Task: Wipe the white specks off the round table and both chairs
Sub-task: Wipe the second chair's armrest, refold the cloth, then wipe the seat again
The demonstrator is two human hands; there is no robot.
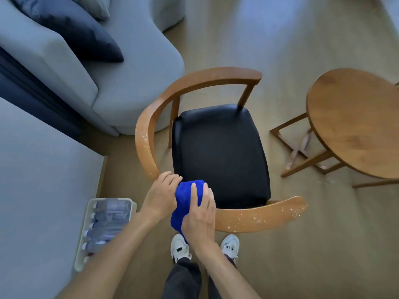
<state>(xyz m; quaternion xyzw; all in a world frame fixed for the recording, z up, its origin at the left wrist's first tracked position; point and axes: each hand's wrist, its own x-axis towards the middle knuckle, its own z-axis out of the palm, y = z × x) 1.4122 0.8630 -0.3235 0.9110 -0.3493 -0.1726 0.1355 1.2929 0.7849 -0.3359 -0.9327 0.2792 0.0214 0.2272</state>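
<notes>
A wooden chair (195, 83) with a curved backrest rail and a black seat (220, 156) stands right in front of me. White specks dot the rail at its left bend and along its near right end (257, 217). A bright blue cloth (187, 199) is bunched over the rail's near part. My left hand (159, 196) grips the cloth and rail from the left. My right hand (200, 214) lies flat on the cloth with fingers spread. The round wooden table (354, 124) stands at the right; only this one chair is in view.
A grey sofa (121, 67) with a dark cushion (73, 31) fills the upper left. A grey bed or block (38, 190) sits at the left, beside a white tray of plastic bottles (103, 225). My white shoes (179, 247) stand just behind the chair.
</notes>
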